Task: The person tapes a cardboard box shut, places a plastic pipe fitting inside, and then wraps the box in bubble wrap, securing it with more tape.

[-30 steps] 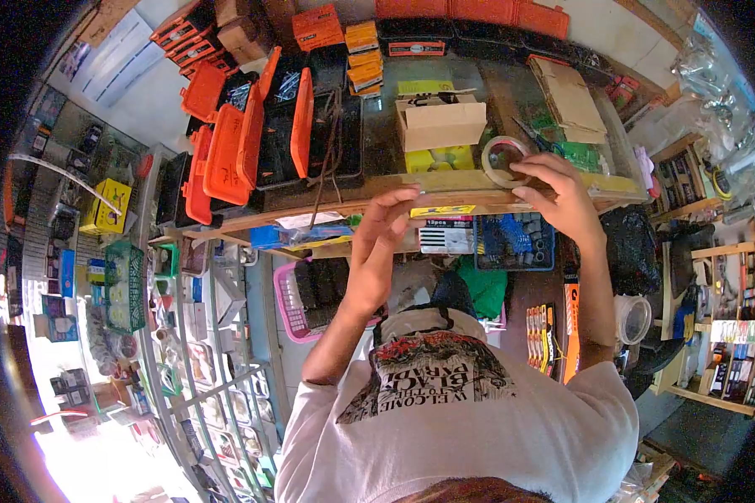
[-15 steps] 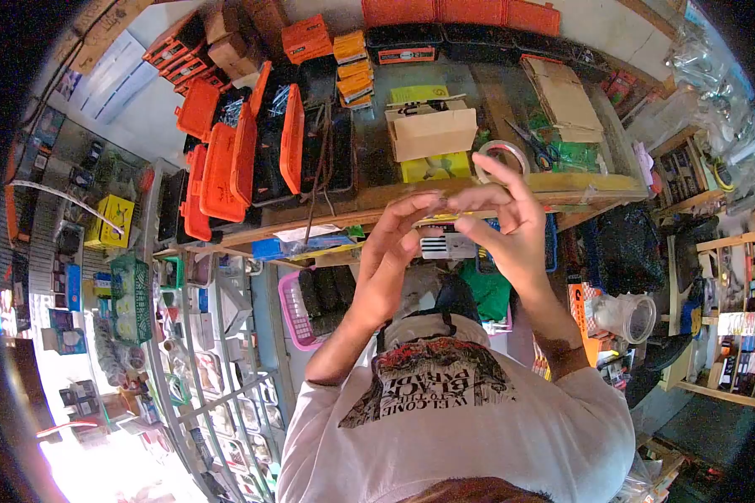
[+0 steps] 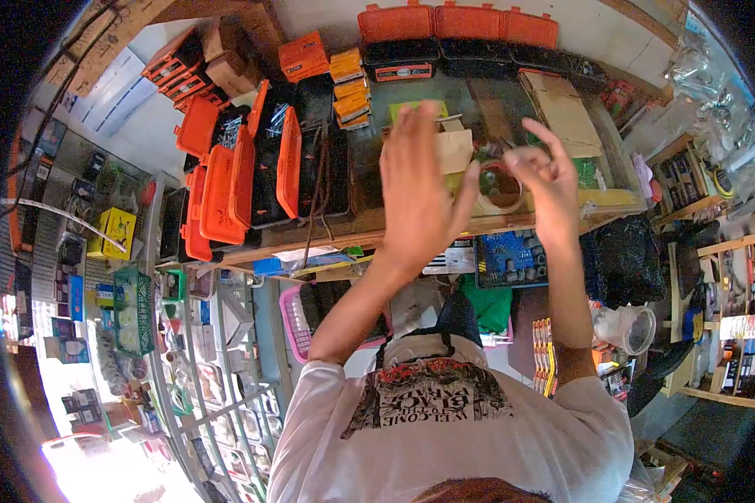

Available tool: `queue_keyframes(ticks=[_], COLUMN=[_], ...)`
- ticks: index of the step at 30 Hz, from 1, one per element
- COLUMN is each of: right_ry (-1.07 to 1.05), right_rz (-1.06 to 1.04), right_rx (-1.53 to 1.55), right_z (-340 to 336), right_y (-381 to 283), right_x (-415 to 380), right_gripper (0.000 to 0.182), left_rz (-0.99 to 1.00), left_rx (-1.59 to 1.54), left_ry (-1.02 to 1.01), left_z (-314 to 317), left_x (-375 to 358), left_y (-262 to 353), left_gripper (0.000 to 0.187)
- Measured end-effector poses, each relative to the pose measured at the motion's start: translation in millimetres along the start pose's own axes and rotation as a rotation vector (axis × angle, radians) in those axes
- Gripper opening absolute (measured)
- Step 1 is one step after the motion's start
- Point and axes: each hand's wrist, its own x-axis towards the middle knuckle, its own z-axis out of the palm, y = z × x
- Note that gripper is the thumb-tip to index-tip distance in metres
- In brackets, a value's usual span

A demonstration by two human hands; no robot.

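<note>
Now that the left hand (image 3: pixel 415 201) has parted from the right hand (image 3: pixel 552 189), I log: left fingers extended, released, partly masking the cardboard box (image 3: pixel 455 151); right fingers curled, grip undeterminable, beside the tape roll (image 3: pixel 502 208) on the surface (image 3: pixel 371 163), both items within reach.

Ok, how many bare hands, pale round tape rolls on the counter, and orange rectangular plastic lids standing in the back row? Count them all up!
Bare hands: 2
Pale round tape roll: 1
Orange rectangular plastic lids, back row: 3
Total: 6
</note>
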Motion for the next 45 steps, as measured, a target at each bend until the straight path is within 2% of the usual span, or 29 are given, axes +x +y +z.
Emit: queue_keyframes(ticks=[1, 4, 5, 12, 19, 24, 27, 30, 33, 45], right_ry=[0.000, -0.033, -0.059, -0.189, -0.158, -0.137, -0.135, -0.149, -0.154, -0.164], right_rz=[-0.002, 0.023, 0.050, 0.167, 0.230, 0.243, 0.252, 0.262, 0.270, 0.303], right_rx=[0.012, 0.029, 0.029, -0.056, -0.001, 0.217, 0.263, 0.244, 0.229, 0.193], right_z=[-1, -7, -10, -14, -1, 6, 5, 4, 5, 8], right_y=[2, 5, 8, 14, 33, 37, 37, 38, 39, 35], right_x=[9, 26, 30, 47, 50, 31, 27, 26, 26, 27], right_gripper=[0.055, 0.052, 0.052, 0.045, 0.048, 0.048, 0.045, 0.044, 0.042, 0.039], left_rz=[0.041, 0.110, 0.094, 0.164, 0.203, 0.181, 0.130, 0.102, 0.147, 0.101], left_rx=[0.183, 0.456, 0.519, 0.475, 0.452, 0.400, 0.434, 0.426, 0.403, 0.409], left_ry=[-0.077, -0.219, -0.216, -0.203, -0.191, -0.234, -0.328, -0.340, -0.230, -0.349], left_z=[10, 54, 62, 62, 49, 39, 39, 39, 45, 37], left_x=[8, 5, 1, -19, -15, -15, -16, -15, -16, -12], left_y=[0, -35, -43, -63, -71, -76, -76, -74, -79, -70], left_gripper=[0.067, 0.055, 0.046, 0.041, 0.040, 0.037, 0.041, 0.042, 0.044, 0.051])
